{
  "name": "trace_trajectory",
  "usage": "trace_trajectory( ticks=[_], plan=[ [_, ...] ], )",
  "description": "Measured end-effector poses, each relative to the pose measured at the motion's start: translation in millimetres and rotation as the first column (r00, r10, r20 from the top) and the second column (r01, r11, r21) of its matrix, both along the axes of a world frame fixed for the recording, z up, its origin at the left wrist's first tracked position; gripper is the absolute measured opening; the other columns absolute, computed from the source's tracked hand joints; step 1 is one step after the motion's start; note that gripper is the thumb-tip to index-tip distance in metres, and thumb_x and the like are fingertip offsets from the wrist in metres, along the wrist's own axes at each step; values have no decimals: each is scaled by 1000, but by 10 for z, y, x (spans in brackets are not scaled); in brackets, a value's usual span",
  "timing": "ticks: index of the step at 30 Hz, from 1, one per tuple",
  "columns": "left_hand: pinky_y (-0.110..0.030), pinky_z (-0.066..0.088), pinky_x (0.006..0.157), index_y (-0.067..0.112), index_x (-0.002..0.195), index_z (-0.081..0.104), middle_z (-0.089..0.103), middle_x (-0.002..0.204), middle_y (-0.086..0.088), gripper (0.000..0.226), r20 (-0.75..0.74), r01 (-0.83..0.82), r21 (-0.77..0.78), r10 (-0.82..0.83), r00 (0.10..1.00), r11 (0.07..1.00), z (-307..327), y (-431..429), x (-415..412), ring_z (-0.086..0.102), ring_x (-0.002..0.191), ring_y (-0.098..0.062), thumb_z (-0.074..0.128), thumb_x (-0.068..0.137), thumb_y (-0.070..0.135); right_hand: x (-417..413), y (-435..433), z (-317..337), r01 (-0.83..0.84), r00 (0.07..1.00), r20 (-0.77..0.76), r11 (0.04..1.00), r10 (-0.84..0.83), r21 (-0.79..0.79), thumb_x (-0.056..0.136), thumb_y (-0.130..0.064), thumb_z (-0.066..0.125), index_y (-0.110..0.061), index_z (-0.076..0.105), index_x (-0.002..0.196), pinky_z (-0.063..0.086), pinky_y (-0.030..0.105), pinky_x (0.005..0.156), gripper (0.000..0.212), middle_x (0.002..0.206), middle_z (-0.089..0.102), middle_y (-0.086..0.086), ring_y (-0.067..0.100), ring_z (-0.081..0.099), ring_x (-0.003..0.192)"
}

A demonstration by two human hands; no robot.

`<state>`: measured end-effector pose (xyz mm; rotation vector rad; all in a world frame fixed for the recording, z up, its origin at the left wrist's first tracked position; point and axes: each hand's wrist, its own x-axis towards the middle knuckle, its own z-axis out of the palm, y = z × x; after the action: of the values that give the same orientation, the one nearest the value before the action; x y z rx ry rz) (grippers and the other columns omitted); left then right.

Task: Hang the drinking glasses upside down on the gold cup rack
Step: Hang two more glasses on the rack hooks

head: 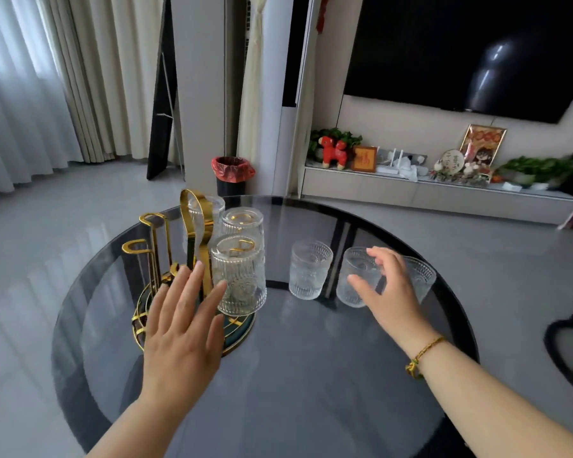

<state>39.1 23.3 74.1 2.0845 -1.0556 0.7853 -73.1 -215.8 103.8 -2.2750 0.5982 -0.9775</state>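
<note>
From the head view, three glasses already hang upside down on the gold cup rack (192, 259), the nearest hung glass (239, 276) facing the person; two gold pegs on its left side look free. Three glasses stand upright on the surface (311, 375), so about half the work seems left. The left hand (182, 328) hovers spread and empty just before the rack. The right hand (387, 292), fingers wide, reaches around the middle glass (358, 276), not yet closed on it.
</note>
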Motion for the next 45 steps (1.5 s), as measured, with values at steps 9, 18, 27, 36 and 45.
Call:
trace_trajectory(
  ticks=[9, 18, 27, 36, 45],
  plan=[
    [-21, 0, 113, 8, 109, 61, 57, 123, -21, 59, -158, 132, 301, -87, 984, 944, -394, -355, -395, 30, 123, -26, 12, 94, 38, -529, -418, -546, 393, 917, -29, 888, -399, 240, 70, -25, 71, -4, 34, 127, 27, 41, 106, 71, 133, 37, 19, 30, 32, 125],
    [-31, 13, 113, 18, 132, 41, 34, 147, -6, 59, -298, 75, 438, 66, 952, 896, -725, -508, -314, 24, 138, -22, 29, 87, 54, -362, -800, -758, 470, 882, -211, 807, -421, 358, 64, -43, 73, -9, 4, 139, 22, 47, 110, 107, 148, 22, 16, 31, 23, 135],
    [-27, -10, 110, 32, 139, 19, 14, 153, 9, 55, -303, 71, 557, 123, 945, 827, -800, -553, -247, 0, 141, -9, 29, 89, 53, -100, -1003, -844, 511, 859, -184, 782, -477, 358, 61, -47, 73, -17, 4, 139, 19, 53, 109, 109, 145, 33, 11, 34, 32, 129],
    [-26, -13, 107, 33, 138, 20, 17, 152, 11, 54, -301, 73, 574, 127, 945, 815, -807, -564, -248, 0, 141, -9, 27, 89, 54, -95, -1043, -884, 516, 849, -140, 741, -510, 430, 62, -41, 72, -13, 30, 121, 38, 46, 98, 78, 122, 55, 12, 41, 38, 116],
    [-27, -9, 112, 27, 139, 24, 24, 151, 7, 54, -338, 97, 515, 98, 936, 852, -793, -553, -271, 6, 141, -10, 32, 90, 49, -336, -921, -625, 298, 934, 68, 871, -350, 391, 60, -22, 76, -19, 38, 118, 37, 29, 81, 69, 108, 51, -2, 15, 49, 95]
  ],
)
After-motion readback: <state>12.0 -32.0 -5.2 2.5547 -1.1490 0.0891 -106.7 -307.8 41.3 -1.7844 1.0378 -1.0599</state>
